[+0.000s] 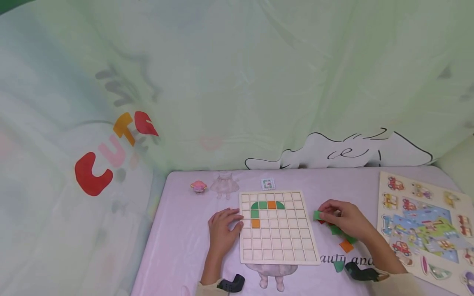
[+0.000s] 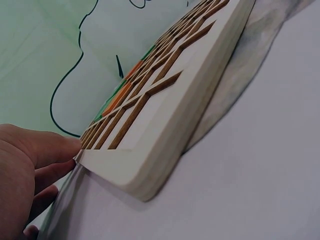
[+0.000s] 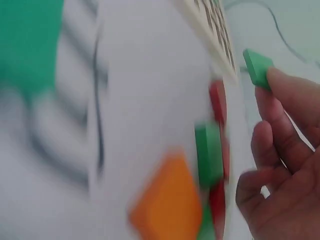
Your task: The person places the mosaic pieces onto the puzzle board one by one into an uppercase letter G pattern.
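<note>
A wooden grid board (image 1: 277, 242) lies flat on the table, with several green and orange tiles set in its upper left cells. My left hand (image 1: 222, 228) rests at the board's left edge, its thumb and fingertips touching the rim, as the left wrist view also shows. Between the thumb and fingers of my right hand (image 1: 342, 218) I pinch a green square tile (image 3: 258, 67), held right of the board. Below that hand lies a loose pile of green and red tiles, partly hidden by it, with an orange tile (image 1: 346, 246) at its near side.
A separate green tile (image 1: 338, 266) lies near the right wrist. Behind the board is a small pattern card (image 1: 268, 183); a pink toy figure (image 1: 198, 186) stands at the back left. A wooden picture puzzle (image 1: 426, 230) occupies the right side. Fabric walls rise behind the table.
</note>
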Available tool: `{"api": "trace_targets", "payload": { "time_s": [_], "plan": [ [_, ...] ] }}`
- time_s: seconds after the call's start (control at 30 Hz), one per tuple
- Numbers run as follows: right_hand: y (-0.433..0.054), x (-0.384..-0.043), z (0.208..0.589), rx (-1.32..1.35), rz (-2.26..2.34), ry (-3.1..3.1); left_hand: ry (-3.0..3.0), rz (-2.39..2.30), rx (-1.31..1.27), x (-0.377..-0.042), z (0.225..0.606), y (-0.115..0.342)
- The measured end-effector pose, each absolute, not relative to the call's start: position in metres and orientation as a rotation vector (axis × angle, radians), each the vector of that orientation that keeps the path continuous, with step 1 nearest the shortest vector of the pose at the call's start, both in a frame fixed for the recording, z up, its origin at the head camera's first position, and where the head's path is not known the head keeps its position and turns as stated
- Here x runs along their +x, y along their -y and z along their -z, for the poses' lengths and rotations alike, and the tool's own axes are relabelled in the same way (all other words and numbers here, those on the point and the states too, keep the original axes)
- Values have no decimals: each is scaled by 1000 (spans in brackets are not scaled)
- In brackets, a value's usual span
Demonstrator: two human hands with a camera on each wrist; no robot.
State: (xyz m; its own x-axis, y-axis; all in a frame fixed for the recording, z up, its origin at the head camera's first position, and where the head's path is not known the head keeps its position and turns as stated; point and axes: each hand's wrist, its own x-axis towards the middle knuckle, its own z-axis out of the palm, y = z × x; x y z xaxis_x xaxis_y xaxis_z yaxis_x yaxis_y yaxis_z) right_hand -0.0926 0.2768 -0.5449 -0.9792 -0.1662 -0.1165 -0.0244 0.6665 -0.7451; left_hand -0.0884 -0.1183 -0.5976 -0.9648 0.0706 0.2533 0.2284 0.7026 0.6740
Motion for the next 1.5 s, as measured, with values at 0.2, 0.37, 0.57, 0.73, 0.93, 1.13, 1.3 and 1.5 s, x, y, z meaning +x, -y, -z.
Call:
{"api": "trace_targets", "payload": {
  "time_s": [0.2, 0.37, 0.57, 0.73, 0.93, 1.13, 1.3, 1.5],
  "plan": [
    [-238, -99, 545, -236, 1337, -2581, 2706, 1102, -241, -89, 599, 119],
    [-208, -104, 547, -290, 1452, -2422, 2697, 1120, -239, -89, 599, 118],
    [-179, -107, 553, -312, 1451, -2376, 2681, 1133, -247, -89, 597, 118],
    [-159, -108, 552, -349, 1509, -2302, 2684, 1123, -250, -89, 597, 118],
    [-137, -108, 549, -373, 1502, -2293, 2684, 1101, -258, -89, 598, 119],
    [-119, -108, 552, -338, 1474, -2282, 2684, 1105, -258, -90, 598, 119],
    [-111, -107, 555, -333, 1502, -2279, 2688, 1102, -266, -90, 598, 119],
    [-107, -106, 557, -286, 1495, -2300, 2691, 1081, -274, -90, 599, 119]
  ]
}}
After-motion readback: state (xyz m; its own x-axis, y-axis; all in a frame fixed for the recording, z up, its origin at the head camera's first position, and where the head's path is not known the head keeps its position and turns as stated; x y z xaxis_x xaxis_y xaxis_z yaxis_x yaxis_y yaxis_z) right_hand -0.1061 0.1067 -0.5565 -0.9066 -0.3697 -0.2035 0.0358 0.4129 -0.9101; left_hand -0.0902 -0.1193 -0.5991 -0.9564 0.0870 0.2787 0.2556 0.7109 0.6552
